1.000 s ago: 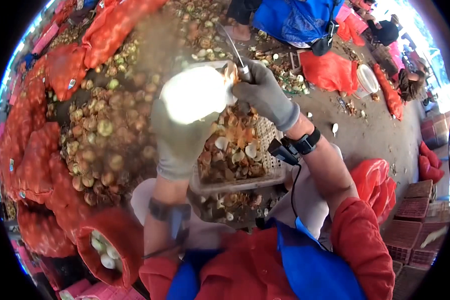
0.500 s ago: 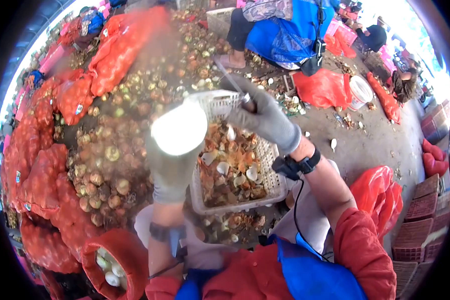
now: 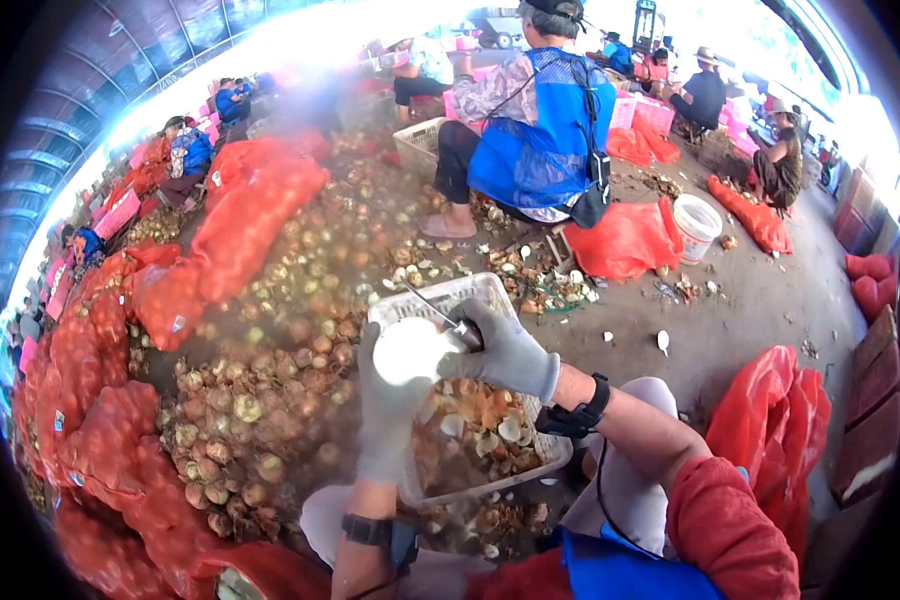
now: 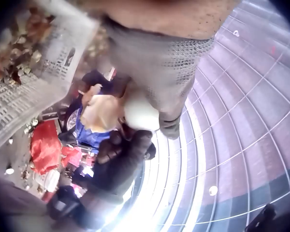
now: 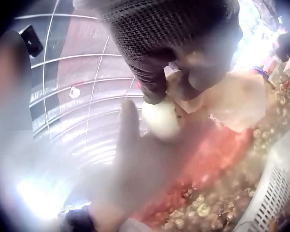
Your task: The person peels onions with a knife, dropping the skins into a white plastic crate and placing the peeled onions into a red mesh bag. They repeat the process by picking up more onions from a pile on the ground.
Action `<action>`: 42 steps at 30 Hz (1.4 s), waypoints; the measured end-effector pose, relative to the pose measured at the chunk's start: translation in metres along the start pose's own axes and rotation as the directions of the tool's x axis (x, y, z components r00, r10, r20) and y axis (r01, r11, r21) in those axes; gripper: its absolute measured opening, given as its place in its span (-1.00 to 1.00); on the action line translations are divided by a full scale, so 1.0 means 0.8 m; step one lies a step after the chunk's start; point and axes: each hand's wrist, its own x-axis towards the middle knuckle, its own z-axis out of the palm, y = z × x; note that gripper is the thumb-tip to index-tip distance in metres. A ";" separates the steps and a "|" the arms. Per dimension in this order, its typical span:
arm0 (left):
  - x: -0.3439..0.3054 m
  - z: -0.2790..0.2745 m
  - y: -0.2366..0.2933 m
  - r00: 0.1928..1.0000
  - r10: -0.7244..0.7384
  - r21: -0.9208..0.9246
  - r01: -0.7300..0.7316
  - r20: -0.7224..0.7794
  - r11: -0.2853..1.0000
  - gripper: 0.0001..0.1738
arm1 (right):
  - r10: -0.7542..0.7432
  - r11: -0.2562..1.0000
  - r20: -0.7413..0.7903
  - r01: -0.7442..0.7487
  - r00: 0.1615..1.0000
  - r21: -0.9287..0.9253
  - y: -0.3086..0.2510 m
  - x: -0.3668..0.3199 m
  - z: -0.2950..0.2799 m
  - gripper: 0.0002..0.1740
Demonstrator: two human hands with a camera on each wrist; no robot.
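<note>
A pale peeled onion (image 3: 410,352), washed out by glare in the head view, sits in my gloved left hand (image 3: 385,410), whose fingers cup it. My gloved right hand (image 3: 507,356) grips a knife (image 3: 428,304) by its handle, the thin blade pointing up and left. The right fingertips are right at the onion's side. In the left wrist view a papery brown flap of onion skin (image 4: 102,113) stands out beside the white onion (image 4: 141,114). The right wrist view shows the same skin (image 5: 240,100) close by the right fingers.
Below the hands is a white plastic crate (image 3: 495,486) of onion peelings. Unpeeled onions (image 3: 245,408) are heaped on the left, beside full red mesh sacks (image 3: 110,440). Ahead, a person in a blue vest (image 3: 545,130) sits near a white bucket (image 3: 697,228). A red bag (image 3: 770,420) lies at right.
The head view has tilted up, showing more of the people and roof ahead. My hands, apart half a second ago, are together again at the onion. The knife stays in my right hand.
</note>
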 end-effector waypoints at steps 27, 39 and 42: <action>0.017 0.021 0.034 0.960 -0.279 -0.186 0.269 -0.028 0.945 -0.11 | -0.430 0.832 0.054 0.419 0.901 -0.365 -0.001 -0.006 0.054 -0.25; -0.003 0.018 0.069 0.969 -0.240 -0.237 0.247 0.058 0.940 -0.02 | -0.214 0.903 -0.172 0.262 0.961 0.341 0.033 0.041 0.004 -0.52; -0.009 0.013 0.056 0.978 -0.163 -0.518 0.206 0.128 0.830 -0.04 | -0.064 0.908 -0.206 0.143 0.976 0.394 0.024 0.048 -0.017 -0.49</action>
